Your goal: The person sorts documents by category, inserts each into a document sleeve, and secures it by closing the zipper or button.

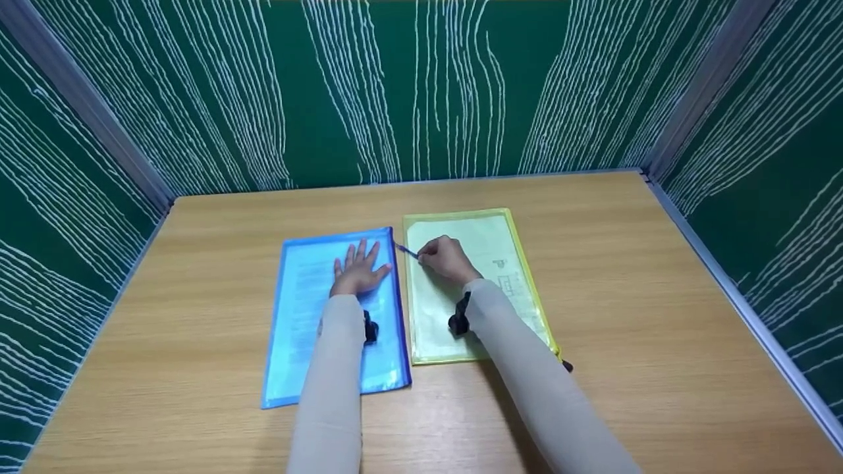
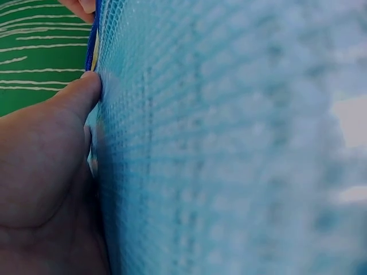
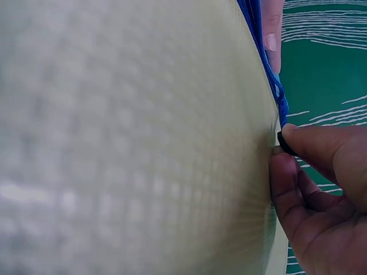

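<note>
A blue zip pouch with printed paper inside lies on the table. My left hand rests on its upper half, fingers spread and straight. The left wrist view shows the thumb against the mesh surface near the zip edge. Thumb and forefinger of my right hand pinch the zipper pull, whose dark end shows between the fingertips. A short blue strap runs from the pull to the top right corner of the blue pouch. That hand is over a yellow-edged zip pouch.
The yellow-edged pouch holds a pale sheet with small drawings, and its own dark zipper pull sticks out at the lower right corner. Wooden table surrounds both pouches. Green panels with white lines stand along the back and sides.
</note>
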A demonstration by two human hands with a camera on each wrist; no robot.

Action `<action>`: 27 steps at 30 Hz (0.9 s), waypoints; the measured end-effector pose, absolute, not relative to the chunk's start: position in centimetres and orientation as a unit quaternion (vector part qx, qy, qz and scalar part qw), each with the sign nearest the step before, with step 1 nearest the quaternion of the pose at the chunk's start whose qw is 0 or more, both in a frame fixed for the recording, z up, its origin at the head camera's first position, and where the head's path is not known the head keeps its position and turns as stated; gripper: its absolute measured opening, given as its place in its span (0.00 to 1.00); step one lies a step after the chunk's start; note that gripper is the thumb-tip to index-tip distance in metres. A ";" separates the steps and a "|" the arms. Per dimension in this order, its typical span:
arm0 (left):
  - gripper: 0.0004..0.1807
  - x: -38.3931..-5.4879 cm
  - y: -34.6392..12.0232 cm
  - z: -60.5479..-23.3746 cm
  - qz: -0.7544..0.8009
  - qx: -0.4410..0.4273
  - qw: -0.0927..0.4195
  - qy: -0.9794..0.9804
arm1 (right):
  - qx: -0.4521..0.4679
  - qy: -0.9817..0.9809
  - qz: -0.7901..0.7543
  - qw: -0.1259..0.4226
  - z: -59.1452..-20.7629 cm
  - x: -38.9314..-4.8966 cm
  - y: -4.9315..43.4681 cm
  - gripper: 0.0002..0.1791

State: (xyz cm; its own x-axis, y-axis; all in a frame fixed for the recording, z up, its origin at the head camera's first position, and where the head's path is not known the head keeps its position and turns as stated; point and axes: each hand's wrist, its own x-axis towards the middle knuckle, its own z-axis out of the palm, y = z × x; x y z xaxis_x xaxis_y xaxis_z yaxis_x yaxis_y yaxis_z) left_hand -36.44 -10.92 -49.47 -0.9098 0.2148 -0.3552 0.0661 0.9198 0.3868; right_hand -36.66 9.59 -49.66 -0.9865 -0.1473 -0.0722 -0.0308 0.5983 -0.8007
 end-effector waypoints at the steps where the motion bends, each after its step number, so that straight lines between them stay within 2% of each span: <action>1: 0.38 -36.5 -11.0 -49.5 0.190 0.070 0.196 0.960 | -0.049 0.892 -0.445 0.068 -49.7 -36.7 9.6 0.09; 16: 0.38 -37.0 -10.9 -49.4 0.221 0.056 0.192 0.954 | -0.050 0.893 -0.440 0.084 -49.5 -36.1 10.5 0.08; 27: 0.39 -37.3 -11.3 -49.5 0.231 0.046 0.193 0.953 | -0.029 0.887 -0.440 0.137 -49.2 -35.4 10.3 0.06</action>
State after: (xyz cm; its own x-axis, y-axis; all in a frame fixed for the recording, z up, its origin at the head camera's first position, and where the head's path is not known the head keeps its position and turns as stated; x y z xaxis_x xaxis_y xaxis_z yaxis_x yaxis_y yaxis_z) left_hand -37.26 -11.34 -49.51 -0.9214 0.1767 -0.3460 -0.0016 0.8889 0.4582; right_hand -35.40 10.30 -49.17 -0.9607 -0.1722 -0.2177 0.0691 0.6113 -0.7884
